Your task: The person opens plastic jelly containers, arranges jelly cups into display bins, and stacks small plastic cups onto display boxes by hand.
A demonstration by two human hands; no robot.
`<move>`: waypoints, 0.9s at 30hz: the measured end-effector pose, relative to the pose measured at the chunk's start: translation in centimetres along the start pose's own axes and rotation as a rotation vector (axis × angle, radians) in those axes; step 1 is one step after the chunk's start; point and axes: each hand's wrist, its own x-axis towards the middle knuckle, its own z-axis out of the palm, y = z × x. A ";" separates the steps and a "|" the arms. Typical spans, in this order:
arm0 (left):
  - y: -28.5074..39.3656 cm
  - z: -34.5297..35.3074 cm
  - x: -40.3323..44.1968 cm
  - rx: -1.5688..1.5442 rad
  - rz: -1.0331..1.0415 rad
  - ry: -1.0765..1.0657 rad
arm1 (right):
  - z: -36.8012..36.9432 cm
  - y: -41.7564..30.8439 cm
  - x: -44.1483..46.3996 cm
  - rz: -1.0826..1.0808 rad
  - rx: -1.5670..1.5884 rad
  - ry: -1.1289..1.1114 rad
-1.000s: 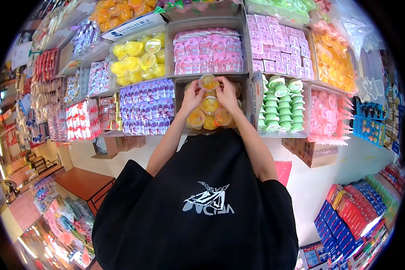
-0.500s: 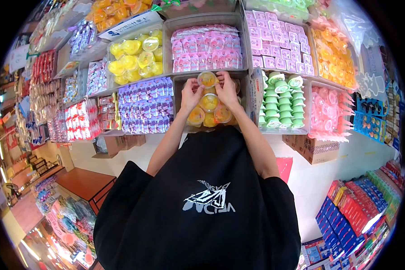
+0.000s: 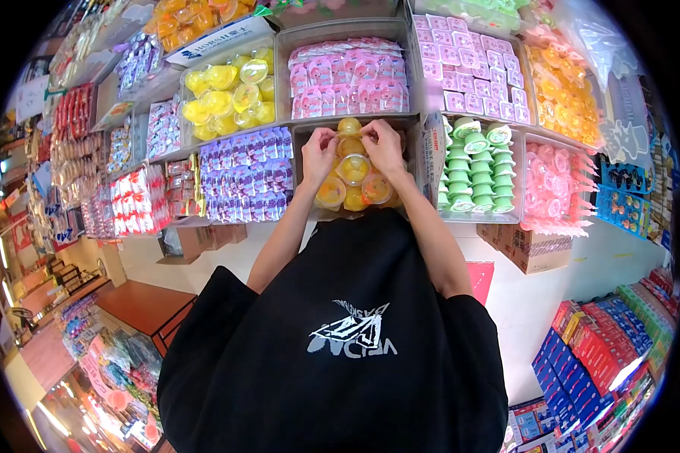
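A yellow jelly cup (image 3: 348, 127) is held between my two hands above a bin, its rounded side showing. My left hand (image 3: 319, 156) pinches it from the left with bent fingers. From the right, my right hand (image 3: 384, 149) grips its edge with thumb and fingers. Just below the hands, another jelly cup (image 3: 353, 170) lies lid up on the pile. More yellow-orange cups, such as one jelly cup (image 3: 330, 192) at the left, fill the near part of the bin. My hands hide some of the pile.
Purple sachets (image 3: 245, 177) fill the bin on the left, and green cups (image 3: 477, 166) stand stacked on the right. Behind are pink packets (image 3: 347, 79) and yellow cups (image 3: 230, 94). A cardboard box (image 3: 525, 249) sits on the floor under the bins.
The held cup has turned from its flat round lid showing to its rounded side showing. Both hands stay at nearly the same spot over the bin.
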 end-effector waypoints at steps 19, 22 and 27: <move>-0.4 -0.2 -0.2 0.066 -0.038 -0.026 | 0.3 0.6 -0.4 -0.106 -0.076 -0.084; -0.9 0.0 -0.4 0.060 -0.018 -0.048 | 0.4 0.8 -0.3 -0.091 -0.100 -0.065; -0.1 0.3 -0.3 0.081 0.023 -0.079 | 0.1 1.0 -0.3 -0.017 -0.057 -0.039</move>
